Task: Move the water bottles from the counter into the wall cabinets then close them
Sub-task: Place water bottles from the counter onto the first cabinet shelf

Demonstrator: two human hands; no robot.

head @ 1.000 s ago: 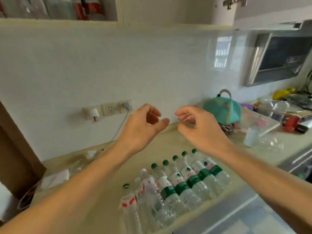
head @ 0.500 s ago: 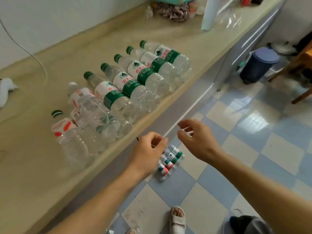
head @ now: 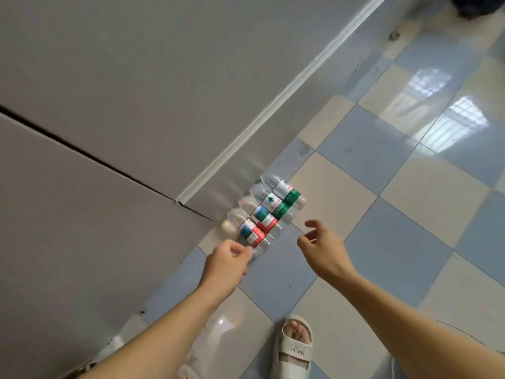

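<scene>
Several clear water bottles lie side by side on the tiled floor against the base cabinet, two with green labels and two with red and blue labels. My left hand hangs just in front of the nearest red-labelled bottle, fingers loosely curled, its fingertips at the bottle's end, holding nothing. My right hand hovers to the right of the row, fingers apart and empty. The counter and wall cabinets are out of view.
Grey base cabinet doors with a pale kick strip fill the left and top. The floor is blue and cream checkered tile. My foot in a beige sandal stands at the bottom; a dark object sits at the top right corner.
The view has dropped from the counter and its bottles down to the floor. Both hands have lowered toward the bottles lying on the floor, the left one now at the nearest bottle.
</scene>
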